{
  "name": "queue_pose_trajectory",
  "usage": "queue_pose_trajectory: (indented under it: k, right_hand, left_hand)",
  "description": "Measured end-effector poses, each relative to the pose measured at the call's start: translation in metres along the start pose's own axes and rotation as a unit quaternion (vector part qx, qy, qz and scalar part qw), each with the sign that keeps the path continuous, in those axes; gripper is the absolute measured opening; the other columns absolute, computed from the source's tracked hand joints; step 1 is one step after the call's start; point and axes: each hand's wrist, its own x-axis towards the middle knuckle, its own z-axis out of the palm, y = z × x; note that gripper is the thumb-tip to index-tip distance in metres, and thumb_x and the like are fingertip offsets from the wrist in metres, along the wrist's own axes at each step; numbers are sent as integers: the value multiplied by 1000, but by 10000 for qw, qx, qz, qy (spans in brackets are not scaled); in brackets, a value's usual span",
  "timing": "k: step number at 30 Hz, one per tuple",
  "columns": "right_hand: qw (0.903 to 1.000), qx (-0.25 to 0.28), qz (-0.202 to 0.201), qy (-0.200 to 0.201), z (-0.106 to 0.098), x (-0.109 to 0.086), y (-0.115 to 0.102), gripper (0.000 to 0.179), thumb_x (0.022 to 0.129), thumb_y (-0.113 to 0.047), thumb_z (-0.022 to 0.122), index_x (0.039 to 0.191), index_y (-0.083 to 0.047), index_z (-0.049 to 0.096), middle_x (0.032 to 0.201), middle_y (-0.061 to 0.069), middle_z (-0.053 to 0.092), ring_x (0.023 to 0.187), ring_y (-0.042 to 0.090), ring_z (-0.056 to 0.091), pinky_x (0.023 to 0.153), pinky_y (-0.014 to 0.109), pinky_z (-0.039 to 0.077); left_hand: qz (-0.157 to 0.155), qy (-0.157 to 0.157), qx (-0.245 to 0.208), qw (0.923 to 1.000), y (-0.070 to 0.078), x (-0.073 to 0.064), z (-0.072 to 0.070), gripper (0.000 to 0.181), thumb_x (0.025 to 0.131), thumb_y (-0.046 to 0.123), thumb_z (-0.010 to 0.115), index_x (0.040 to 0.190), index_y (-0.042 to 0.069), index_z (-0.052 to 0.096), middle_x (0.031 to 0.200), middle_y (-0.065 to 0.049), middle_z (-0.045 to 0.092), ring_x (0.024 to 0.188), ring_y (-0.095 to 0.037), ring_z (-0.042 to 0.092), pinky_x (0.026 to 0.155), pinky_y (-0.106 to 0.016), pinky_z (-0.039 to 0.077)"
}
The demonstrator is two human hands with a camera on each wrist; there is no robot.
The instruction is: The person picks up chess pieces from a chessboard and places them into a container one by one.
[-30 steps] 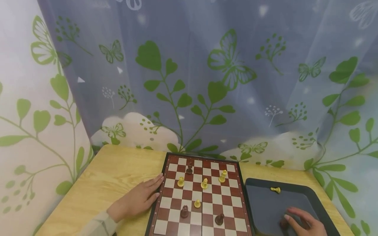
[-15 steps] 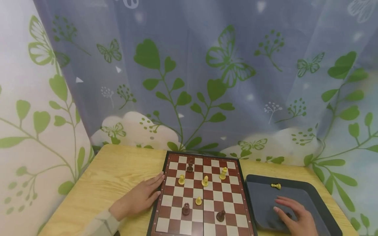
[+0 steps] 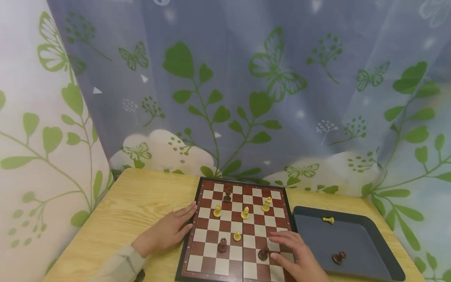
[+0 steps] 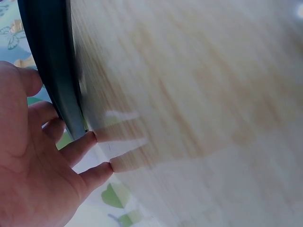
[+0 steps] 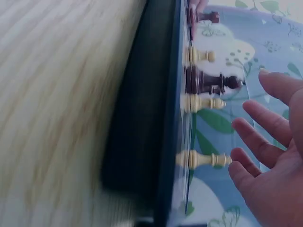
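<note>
One dk pc (image 3: pixel 262 254) on bd (image 3: pixel 249 230) nr R grip (image 3: pixel 297 254).

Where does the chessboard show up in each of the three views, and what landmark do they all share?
Head: the chessboard lies low in the middle, left of the tray.
Left wrist: only its dark edge shows, at the upper left, beside the fingers of the left hand.
Right wrist: its dark side runs down the middle, left of the right hand.
Shared landmark: the wooden table.
</note>
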Motion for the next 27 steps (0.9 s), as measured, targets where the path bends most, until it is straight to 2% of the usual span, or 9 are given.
queue_pose_trajectory:
  k: [4, 10, 17, 27]
  right_hand:
    - [9993, 194, -45, -306, 6, 7, -4, 35, 99, -33, 67, 131, -19, 68, 139, 7, 59, 128, 32, 46, 96, 56, 49]
    - [9974, 430, -26, -583, 10, 15, -6, 33, 97, -36, 69, 127, -21, 70, 137, 6, 60, 128, 33, 47, 103, 67, 40]
    - [9976, 171, 136, -664, 10, 18, -1, 30, 94, -38, 72, 119, -22, 73, 132, 6, 63, 125, 40, 47, 99, 63, 44]
    - [9955, 197, 230, -893, 8, 20, 7, 20, 94, -37, 72, 111, -27, 76, 130, 5, 64, 128, 43, 45, 101, 63, 44]
  left_hand:
    - [-41, -4, -26, 10000, 2, 1, -3, 57, 110, 29, 43, 157, -2, 32, 165, -18, 29, 145, -43, 39, 112, -65, 37]
    - [-74, -13, 4, 10000, 1, 2, -3, 57, 110, 29, 42, 157, -1, 32, 165, -17, 28, 145, -43, 39, 113, -64, 36]
    - [-83, -61, 3, 9999, 0, 0, 0, 58, 110, 32, 41, 158, 0, 31, 165, -16, 28, 145, -43, 40, 112, -66, 37]
    - [-128, -78, 12, 9999, 1, -2, 1, 58, 110, 31, 41, 158, -1, 32, 165, -17, 29, 145, -43, 39, 111, -67, 37]
